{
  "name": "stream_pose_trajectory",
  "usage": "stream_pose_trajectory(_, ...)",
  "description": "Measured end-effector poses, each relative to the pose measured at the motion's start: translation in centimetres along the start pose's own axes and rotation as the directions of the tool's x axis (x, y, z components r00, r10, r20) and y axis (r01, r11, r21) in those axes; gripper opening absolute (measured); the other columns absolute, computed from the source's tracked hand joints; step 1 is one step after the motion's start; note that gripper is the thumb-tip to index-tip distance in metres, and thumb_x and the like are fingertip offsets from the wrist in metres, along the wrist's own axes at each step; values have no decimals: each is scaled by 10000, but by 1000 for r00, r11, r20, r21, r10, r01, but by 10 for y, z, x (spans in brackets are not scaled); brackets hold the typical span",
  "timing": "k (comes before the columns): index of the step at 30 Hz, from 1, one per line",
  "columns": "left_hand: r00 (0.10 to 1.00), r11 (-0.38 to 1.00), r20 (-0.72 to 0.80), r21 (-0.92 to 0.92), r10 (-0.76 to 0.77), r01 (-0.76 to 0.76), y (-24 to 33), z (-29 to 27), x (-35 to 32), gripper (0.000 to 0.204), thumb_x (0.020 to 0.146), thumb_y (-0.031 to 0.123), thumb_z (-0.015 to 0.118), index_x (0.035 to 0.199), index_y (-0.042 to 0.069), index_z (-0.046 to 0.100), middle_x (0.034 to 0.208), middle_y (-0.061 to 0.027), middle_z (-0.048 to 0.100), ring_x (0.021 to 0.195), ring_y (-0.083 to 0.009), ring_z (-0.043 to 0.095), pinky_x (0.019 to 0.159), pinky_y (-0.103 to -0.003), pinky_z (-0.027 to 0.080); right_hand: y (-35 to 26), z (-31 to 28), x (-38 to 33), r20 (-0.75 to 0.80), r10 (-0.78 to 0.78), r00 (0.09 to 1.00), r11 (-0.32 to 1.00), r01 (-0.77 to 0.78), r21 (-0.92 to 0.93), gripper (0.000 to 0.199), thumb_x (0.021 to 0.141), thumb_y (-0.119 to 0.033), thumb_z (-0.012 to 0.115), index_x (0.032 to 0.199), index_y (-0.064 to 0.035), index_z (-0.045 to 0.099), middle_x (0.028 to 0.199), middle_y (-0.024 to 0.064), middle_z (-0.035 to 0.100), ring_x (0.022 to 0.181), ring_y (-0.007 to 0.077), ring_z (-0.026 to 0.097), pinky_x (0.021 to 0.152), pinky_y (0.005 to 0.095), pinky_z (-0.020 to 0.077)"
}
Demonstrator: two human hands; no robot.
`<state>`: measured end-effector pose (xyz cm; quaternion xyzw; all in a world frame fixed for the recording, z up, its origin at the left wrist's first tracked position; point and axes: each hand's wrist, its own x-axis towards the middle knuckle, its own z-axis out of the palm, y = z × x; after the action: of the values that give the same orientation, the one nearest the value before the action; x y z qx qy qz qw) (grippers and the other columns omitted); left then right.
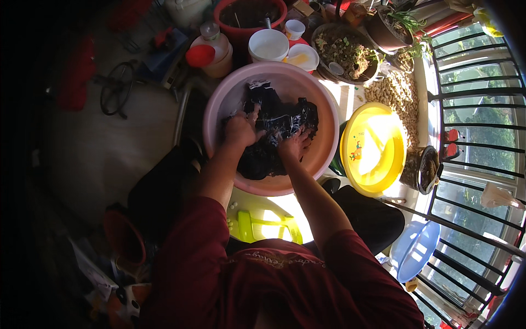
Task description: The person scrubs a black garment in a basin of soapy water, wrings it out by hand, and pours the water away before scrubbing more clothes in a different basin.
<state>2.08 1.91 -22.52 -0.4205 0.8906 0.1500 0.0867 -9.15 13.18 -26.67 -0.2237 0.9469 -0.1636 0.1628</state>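
A wet black garment (269,114) lies crumpled in a large pink basin (325,118) in front of me. Water glistens on its folds, and a small white patch shows at its far end. My left hand (241,129) is closed on the left part of the cloth. Over on the cloth's right side, my right hand (295,145) rests with its fingers spread. Parts of the fingertips on both hands are lost among the dark folds.
To the right stands a yellow basin (356,165), with a light blue basin (405,244) nearer me by the window bars (471,216). White bowl (268,45), red tub (233,27) and potted plants (348,57) crowd the far side. A lime-green plastic piece (246,226) lies between my legs.
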Motion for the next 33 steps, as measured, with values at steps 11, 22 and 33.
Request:
stream_pose_trajectory(11, 975, 994, 202, -27, -95, 103, 6, 24, 62, 466, 765, 280, 621, 1126, 2, 525, 978, -189, 651, 916, -322, 637, 784, -396, 509, 8, 30, 46, 218, -357, 908, 901, 396, -177, 676, 782, -549, 505, 1030, 74, 589, 1004, 307, 593, 986, 430, 571, 938, 479, 391)
stream_pose_trajectory(22, 928, 830, 102, -421, -358, 366, 8, 34, 1, 407, 732, 346, 662, 1024, 65, 631, 885, -208, 656, 856, -370, 633, 785, -443, 486, -6, -23, 90, 471, -234, 850, 728, -168, 665, 139, 593, -132, 617, 699, -58, 566, 898, 166, 585, 813, 326, 540, 731, 358, 468)
stream_pose_trajectory(33, 886, 619, 36, -702, -462, 352, -3, 47, -23, 631, 559, 209, 785, 1120, 21, 567, 1169, -211, 537, 1107, -339, 505, 949, -406, 404, -4, -94, 70, 652, -452, 608, 544, -391, 742, 162, 629, -75, 548, 776, -31, 599, 676, 46, 567, 627, 182, 550, 634, 320, 462)
